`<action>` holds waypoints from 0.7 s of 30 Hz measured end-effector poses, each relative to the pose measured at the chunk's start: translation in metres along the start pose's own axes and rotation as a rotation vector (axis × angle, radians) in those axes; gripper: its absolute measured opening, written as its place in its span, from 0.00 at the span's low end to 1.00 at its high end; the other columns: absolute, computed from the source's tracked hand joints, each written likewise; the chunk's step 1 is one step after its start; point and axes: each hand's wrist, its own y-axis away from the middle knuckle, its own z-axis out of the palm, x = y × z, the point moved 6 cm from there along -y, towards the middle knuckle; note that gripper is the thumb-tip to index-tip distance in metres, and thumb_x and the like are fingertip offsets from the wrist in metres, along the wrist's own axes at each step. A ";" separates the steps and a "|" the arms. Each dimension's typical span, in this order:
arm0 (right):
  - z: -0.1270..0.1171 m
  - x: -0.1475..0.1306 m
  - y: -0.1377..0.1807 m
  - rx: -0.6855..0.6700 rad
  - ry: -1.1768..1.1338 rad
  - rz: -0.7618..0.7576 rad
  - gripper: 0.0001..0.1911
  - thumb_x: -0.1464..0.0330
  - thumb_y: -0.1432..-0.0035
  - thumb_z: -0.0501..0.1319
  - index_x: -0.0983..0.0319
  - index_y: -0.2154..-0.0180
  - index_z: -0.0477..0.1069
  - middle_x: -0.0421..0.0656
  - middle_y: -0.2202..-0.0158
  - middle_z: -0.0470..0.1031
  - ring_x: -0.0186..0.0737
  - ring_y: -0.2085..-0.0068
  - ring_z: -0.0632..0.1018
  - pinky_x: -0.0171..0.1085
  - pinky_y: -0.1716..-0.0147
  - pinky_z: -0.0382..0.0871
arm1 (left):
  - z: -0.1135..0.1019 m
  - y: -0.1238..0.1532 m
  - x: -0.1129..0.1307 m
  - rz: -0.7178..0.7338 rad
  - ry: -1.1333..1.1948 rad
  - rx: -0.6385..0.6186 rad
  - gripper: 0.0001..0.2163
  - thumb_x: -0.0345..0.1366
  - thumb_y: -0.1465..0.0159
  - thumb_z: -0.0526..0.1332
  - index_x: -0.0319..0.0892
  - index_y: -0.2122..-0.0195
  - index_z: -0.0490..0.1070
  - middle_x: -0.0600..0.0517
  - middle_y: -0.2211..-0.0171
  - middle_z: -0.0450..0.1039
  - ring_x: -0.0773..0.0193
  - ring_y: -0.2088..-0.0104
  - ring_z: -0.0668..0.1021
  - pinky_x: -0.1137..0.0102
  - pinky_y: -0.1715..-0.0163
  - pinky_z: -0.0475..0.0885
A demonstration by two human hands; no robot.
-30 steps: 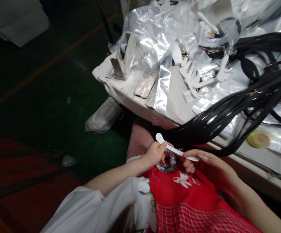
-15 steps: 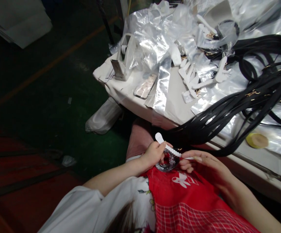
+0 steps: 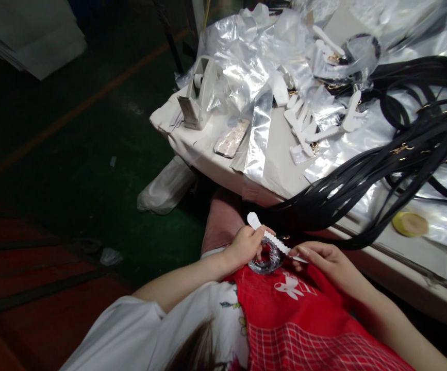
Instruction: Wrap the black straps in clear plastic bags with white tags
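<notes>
Low in the middle of the frame, a coiled black strap [image 3: 266,257] in clear film is pinned against the red apron [image 3: 285,309], kept steady in the lap. A white toothed strip [image 3: 270,237] is laid across the coil. The left hand [image 3: 244,247] is closed around strip and coil together; the right hand [image 3: 324,260] pinches the strip's far end. More strips [image 3: 304,129] and loose straps [image 3: 401,154] are spread on the table [image 3: 208,154] above, within reach.
</notes>
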 end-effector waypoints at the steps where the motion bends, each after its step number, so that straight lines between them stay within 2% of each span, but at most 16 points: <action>1: -0.003 -0.010 0.000 0.034 0.160 -0.112 0.17 0.55 0.39 0.60 0.60 0.65 0.80 0.47 0.68 0.77 0.42 0.65 0.77 0.41 0.63 0.71 | 0.001 0.000 0.001 0.002 -0.032 -0.009 0.18 0.41 0.32 0.49 0.34 0.58 0.75 0.60 0.89 0.59 0.71 0.88 0.64 0.78 0.87 0.56; 3: -0.009 -0.027 -0.001 0.124 0.374 -0.293 0.14 0.57 0.39 0.61 0.58 0.66 0.81 0.47 0.65 0.76 0.44 0.63 0.76 0.41 0.61 0.71 | 0.003 0.001 0.004 0.027 -0.113 -0.039 0.18 0.40 0.32 0.49 0.35 0.58 0.76 0.59 0.88 0.60 0.70 0.88 0.65 0.78 0.86 0.57; 4: -0.012 -0.033 -0.003 0.177 0.397 -0.323 0.14 0.57 0.38 0.60 0.58 0.66 0.81 0.46 0.67 0.76 0.43 0.65 0.76 0.40 0.64 0.71 | 0.005 0.002 0.007 0.048 -0.153 -0.060 0.18 0.40 0.32 0.49 0.35 0.58 0.76 0.59 0.88 0.60 0.70 0.87 0.65 0.77 0.86 0.57; 7: -0.014 -0.034 -0.016 0.280 0.211 -0.179 0.19 0.52 0.37 0.58 0.60 0.64 0.78 0.41 0.79 0.72 0.37 0.78 0.72 0.35 0.79 0.66 | 0.013 0.004 0.016 0.137 -0.222 -0.137 0.18 0.42 0.31 0.50 0.37 0.58 0.77 0.59 0.87 0.60 0.70 0.86 0.66 0.77 0.85 0.59; 9: -0.006 -0.031 -0.025 0.293 0.072 -0.069 0.22 0.49 0.39 0.57 0.62 0.64 0.76 0.39 0.82 0.71 0.36 0.82 0.70 0.34 0.83 0.64 | 0.015 0.005 0.021 0.193 -0.207 -0.168 0.19 0.46 0.31 0.51 0.37 0.59 0.76 0.58 0.85 0.62 0.71 0.85 0.66 0.77 0.83 0.60; 11: 0.004 -0.033 -0.031 0.287 0.081 -0.070 0.22 0.49 0.40 0.58 0.62 0.65 0.75 0.40 0.81 0.72 0.37 0.81 0.71 0.34 0.82 0.65 | 0.014 0.006 0.027 0.237 -0.175 -0.173 0.21 0.50 0.32 0.51 0.36 0.61 0.75 0.57 0.82 0.65 0.71 0.83 0.67 0.77 0.82 0.62; 13: 0.012 -0.038 -0.034 0.312 0.219 -0.161 0.20 0.51 0.39 0.58 0.61 0.67 0.76 0.41 0.78 0.75 0.39 0.78 0.74 0.35 0.79 0.67 | 0.013 0.008 0.032 0.270 -0.152 -0.173 0.21 0.52 0.35 0.56 0.36 0.63 0.74 0.55 0.78 0.68 0.71 0.80 0.69 0.77 0.79 0.63; 17: 0.019 -0.049 -0.037 0.342 0.421 -0.344 0.16 0.54 0.39 0.59 0.58 0.67 0.78 0.42 0.70 0.81 0.43 0.69 0.80 0.35 0.71 0.72 | 0.012 0.012 0.035 0.286 -0.119 -0.180 0.19 0.50 0.45 0.68 0.37 0.63 0.75 0.53 0.71 0.72 0.68 0.72 0.72 0.76 0.72 0.67; 19: 0.015 -0.057 -0.041 0.362 0.418 -0.357 0.15 0.53 0.41 0.60 0.57 0.67 0.77 0.41 0.74 0.79 0.43 0.73 0.79 0.35 0.76 0.72 | 0.011 0.011 0.032 0.298 -0.127 -0.175 0.18 0.48 0.44 0.68 0.37 0.63 0.76 0.53 0.70 0.73 0.68 0.71 0.72 0.75 0.71 0.68; 21: -0.001 -0.073 -0.041 0.499 0.367 -0.334 0.15 0.53 0.41 0.60 0.56 0.67 0.76 0.39 0.80 0.75 0.42 0.79 0.76 0.36 0.81 0.69 | 0.011 0.006 0.026 0.283 -0.164 -0.174 0.16 0.47 0.41 0.65 0.37 0.63 0.78 0.52 0.72 0.73 0.69 0.75 0.71 0.75 0.75 0.68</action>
